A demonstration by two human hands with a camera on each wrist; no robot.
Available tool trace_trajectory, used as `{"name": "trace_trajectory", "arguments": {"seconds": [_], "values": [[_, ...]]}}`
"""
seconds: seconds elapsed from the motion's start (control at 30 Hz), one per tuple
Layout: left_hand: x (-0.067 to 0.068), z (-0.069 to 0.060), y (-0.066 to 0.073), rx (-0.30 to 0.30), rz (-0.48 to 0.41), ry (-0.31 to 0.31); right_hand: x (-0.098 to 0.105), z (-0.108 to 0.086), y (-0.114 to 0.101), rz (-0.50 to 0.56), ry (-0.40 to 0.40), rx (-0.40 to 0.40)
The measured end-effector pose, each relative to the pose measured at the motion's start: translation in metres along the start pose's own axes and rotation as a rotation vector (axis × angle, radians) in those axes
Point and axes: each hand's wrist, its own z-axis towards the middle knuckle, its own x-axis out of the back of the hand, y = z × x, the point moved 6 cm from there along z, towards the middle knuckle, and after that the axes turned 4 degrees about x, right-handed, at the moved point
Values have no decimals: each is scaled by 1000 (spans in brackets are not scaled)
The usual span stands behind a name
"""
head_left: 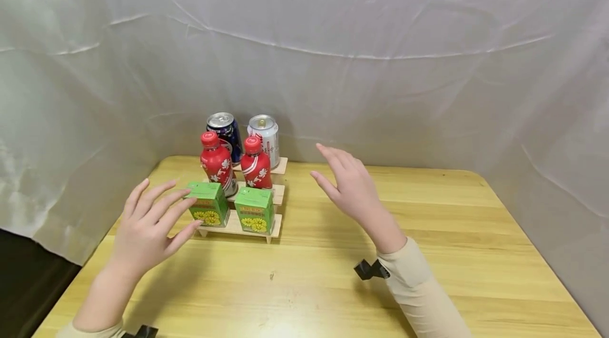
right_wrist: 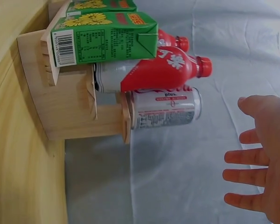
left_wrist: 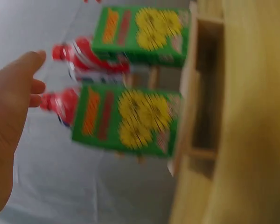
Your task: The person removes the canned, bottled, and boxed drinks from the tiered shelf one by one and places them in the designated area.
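The fingers of the left hand are spread apart and hold nothing, the thumb well away from the others. In the head view the fingertips overlap the left carton; the left wrist view shows a gap between the hand and the cartons. The fingers of the right hand are extended and grip nothing; the right wrist view shows gaps between them. That hand hangs above the bench to the right of the rack, apart from everything on it.

The two green cartons, the other being the right carton, stand upright side by side on the lowest step of the wooden rack, yellow flowers facing the person. Behind them, on the middle step, are the left bottle and the right bottle, both red with red caps. On the top step stand a dark blue can at left and a white can at right.

The rack stands on the left part of the wooden bench, near its back edge. Pale grey cloth hangs behind.
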Motion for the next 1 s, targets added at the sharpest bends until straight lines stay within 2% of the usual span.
{"name": "trace_trajectory", "arguments": {"seconds": [0.17, 0.37, 0.43, 0.6, 0.67, 0.77, 0.9, 1.0], "values": [[6, -22, -16, 8, 26, -4, -12, 18, -8, 25, 4, 35], [0, -51, -32, 37, 49, -61, -30, 37, -10, 26, 10, 47], [-5, -60, -36, 73, 59, -133, -36, 44, -8, 25, 2, 30], [-19, -83, -41, 181, 66, -362, -50, 59, 0, 54, -62, -55], [-24, -88, -41, 196, 59, -411, -55, 64, 4, 75, -90, -86], [-29, -93, -40, 211, 56, -448, -60, 71, 6, 105, -121, -109], [-33, -97, -42, 261, 73, -520, -64, 79, 6, 131, -124, -113], [-38, -101, -45, 329, 93, -643, -64, 84, 4, 146, -112, -106]]}}
